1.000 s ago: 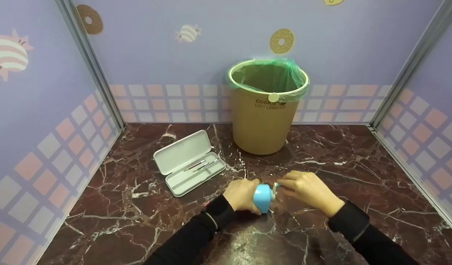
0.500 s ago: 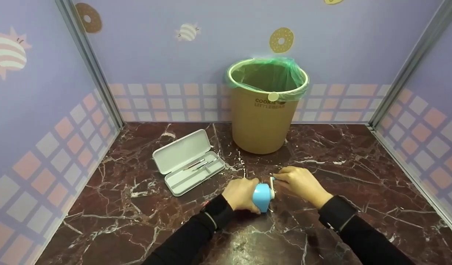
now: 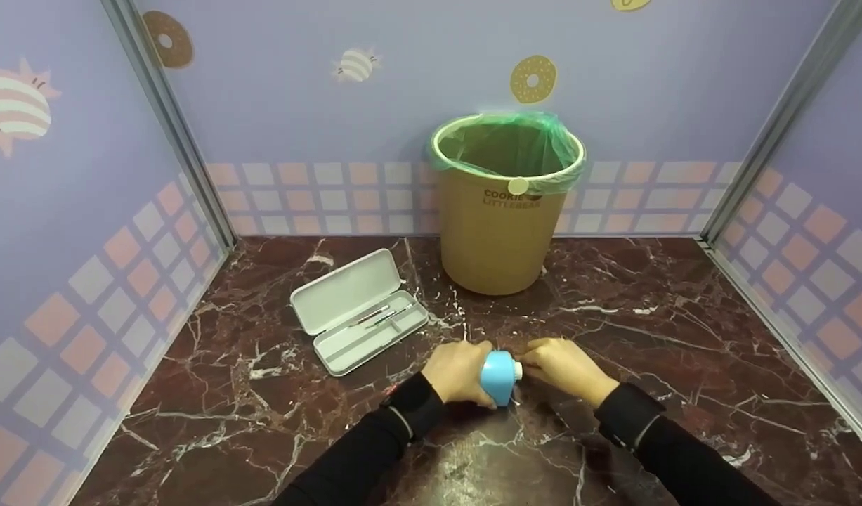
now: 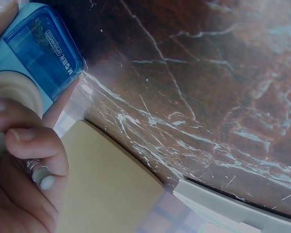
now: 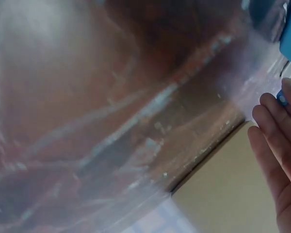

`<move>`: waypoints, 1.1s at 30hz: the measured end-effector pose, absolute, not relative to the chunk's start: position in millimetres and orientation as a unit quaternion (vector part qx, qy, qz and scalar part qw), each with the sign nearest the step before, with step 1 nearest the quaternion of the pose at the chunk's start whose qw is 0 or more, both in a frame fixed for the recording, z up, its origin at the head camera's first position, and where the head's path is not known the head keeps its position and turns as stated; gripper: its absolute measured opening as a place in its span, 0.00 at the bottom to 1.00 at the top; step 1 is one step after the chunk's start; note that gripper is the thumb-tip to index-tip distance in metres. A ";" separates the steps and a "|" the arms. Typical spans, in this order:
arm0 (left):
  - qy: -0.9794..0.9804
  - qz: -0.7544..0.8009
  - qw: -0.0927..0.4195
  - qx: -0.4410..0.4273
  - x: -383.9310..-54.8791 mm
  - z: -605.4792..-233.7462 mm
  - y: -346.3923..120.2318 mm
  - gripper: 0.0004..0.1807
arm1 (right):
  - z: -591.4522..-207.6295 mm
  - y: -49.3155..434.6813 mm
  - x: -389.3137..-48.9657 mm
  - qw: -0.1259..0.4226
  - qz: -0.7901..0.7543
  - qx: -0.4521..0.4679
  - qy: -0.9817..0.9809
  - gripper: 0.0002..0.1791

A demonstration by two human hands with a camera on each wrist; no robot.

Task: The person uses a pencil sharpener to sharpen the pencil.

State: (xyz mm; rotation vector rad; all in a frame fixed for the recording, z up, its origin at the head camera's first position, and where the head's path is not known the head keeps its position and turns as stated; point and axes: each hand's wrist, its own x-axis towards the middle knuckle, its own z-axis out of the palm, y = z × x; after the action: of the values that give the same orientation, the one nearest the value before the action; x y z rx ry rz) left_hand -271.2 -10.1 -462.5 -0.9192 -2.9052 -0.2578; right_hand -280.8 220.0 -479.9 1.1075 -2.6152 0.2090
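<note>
In the head view, my left hand [image 3: 456,372] grips a light-blue crank pencil sharpener [image 3: 499,378] on the marble-patterned table. The left wrist view shows its transparent blue drawer [image 4: 43,46] with shavings inside. A pencil [image 4: 44,180] sticks out between the curled fingers of that hand, its end towards the camera; the rest of it is hidden. On the sharpener's right side, my right hand [image 3: 567,367] pinches the crank's blue knob [image 5: 282,98] between thumb and forefinger, the other fingers fairly straight. The crank arm is mostly hidden behind the fingers.
An open white pencil case [image 3: 357,351] with a few pencils lies to the left. Behind it, towards the right, stands a tan bin [image 3: 501,239] with a green liner. Patterned panels [image 3: 276,84] wall the table [image 3: 213,436] at the back and sides.
My right hand has carried the crank round, moving left and then down towards the sharpener. The left hand and sharpener stay in place.
</note>
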 end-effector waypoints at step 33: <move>-0.950 -0.098 0.039 -0.294 -270.3 -463.3 -11.4 0.38 | -482.4 225.0 -258.9 0.081 0.170 0.395 -0.899 0.12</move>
State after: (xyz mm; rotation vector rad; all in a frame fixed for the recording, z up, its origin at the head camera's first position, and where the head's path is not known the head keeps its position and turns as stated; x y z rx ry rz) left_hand -270.3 -11.4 -463.3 -0.9016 -2.9126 -0.2989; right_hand -258.9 225.0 -482.4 1.1795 -2.6879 0.5071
